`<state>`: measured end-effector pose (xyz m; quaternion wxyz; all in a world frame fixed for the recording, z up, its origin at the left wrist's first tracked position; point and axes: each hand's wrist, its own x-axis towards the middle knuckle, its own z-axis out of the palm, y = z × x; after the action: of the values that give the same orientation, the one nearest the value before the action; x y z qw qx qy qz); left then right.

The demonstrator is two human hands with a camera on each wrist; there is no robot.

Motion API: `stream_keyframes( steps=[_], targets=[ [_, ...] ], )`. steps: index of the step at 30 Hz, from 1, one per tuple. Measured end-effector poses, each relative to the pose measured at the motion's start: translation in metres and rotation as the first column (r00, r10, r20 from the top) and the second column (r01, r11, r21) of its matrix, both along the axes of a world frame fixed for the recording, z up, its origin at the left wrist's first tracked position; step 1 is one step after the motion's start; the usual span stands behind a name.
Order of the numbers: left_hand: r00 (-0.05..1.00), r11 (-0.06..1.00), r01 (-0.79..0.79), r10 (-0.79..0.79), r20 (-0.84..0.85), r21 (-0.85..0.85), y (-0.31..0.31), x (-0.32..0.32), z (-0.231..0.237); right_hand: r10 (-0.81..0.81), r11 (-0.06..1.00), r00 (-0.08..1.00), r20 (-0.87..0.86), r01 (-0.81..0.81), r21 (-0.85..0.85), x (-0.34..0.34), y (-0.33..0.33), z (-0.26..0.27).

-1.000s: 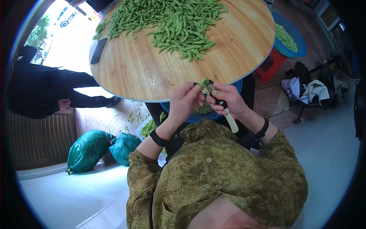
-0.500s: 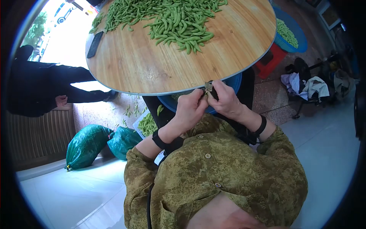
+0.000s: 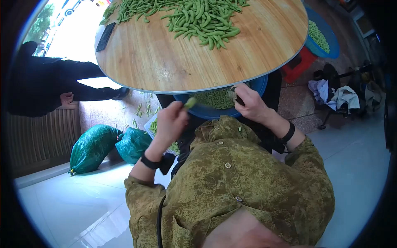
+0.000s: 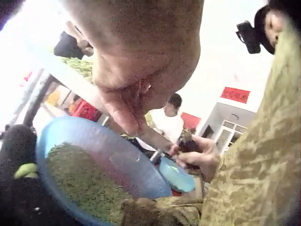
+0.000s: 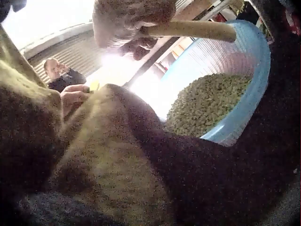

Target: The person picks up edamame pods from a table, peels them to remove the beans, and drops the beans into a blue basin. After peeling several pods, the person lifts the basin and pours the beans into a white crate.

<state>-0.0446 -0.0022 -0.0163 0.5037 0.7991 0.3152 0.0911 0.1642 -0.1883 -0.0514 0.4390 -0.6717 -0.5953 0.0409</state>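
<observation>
Short green pod [image 3: 190, 102], blurred, juts forward-right from pinch of left hand [image 3: 170, 124]; long axis unclear. Left hand nearer; right hand [image 3: 253, 105], well apart, grips pale stick-like handle [image 5: 197, 29]. Blue plastic basin [image 5: 260, 55] with green beans [image 5: 207, 101] lies lower, between. Half-second ago hands met; now separated.

Gap between left hand [image 3: 170, 125] and right hand [image 3: 252, 105], over basin [image 3: 261, 84]. Tabletop [image 3: 186, 74] blocks far side, pod heap [image 3: 202, 20] on it; shirt front [image 3: 206, 165] bounds near side.

Wooden table [image 3: 165, 68] with green pods [image 3: 203, 20], black slab [image 3: 106, 37]
</observation>
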Motion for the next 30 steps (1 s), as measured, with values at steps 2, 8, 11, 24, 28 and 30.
stream_keyframes(
  steps=[2,8,11,24,28,30],
  targets=[
    [0.987,0.956,0.017,0.030,-0.156,0.292,0.031,-0.025,-0.016,0.068,0.998,0.997,0.047,-0.068,-0.017,0.005,-0.001,-0.006],
    [0.777,0.608,0.397,0.176,-0.605,0.687,0.075,-0.059,-0.010,-0.064,0.996,0.967,-0.246,0.048,-0.072,0.006,-0.018,-0.021],
    [0.776,0.451,0.473,0.194,-0.601,0.757,0.080,-0.042,0.016,0.114,0.944,0.919,-0.377,-0.219,-0.248,0.014,-0.034,-0.008],
    [0.962,0.714,0.229,-0.268,-0.044,0.662,0.041,0.057,0.070,0.180,0.911,0.941,-0.287,-0.270,-0.312,0.007,-0.024,-0.062],
    [0.931,0.659,0.239,-0.364,0.024,0.713,0.049,0.104,0.055,0.138,0.979,0.980,-0.142,-0.156,-0.127,0.019,-0.010,-0.077],
    [0.907,0.622,0.256,-0.420,0.039,0.740,0.057,0.131,0.045,0.072,0.982,0.992,-0.101,-0.089,-0.169,0.025,-0.013,-0.078]
  ],
)
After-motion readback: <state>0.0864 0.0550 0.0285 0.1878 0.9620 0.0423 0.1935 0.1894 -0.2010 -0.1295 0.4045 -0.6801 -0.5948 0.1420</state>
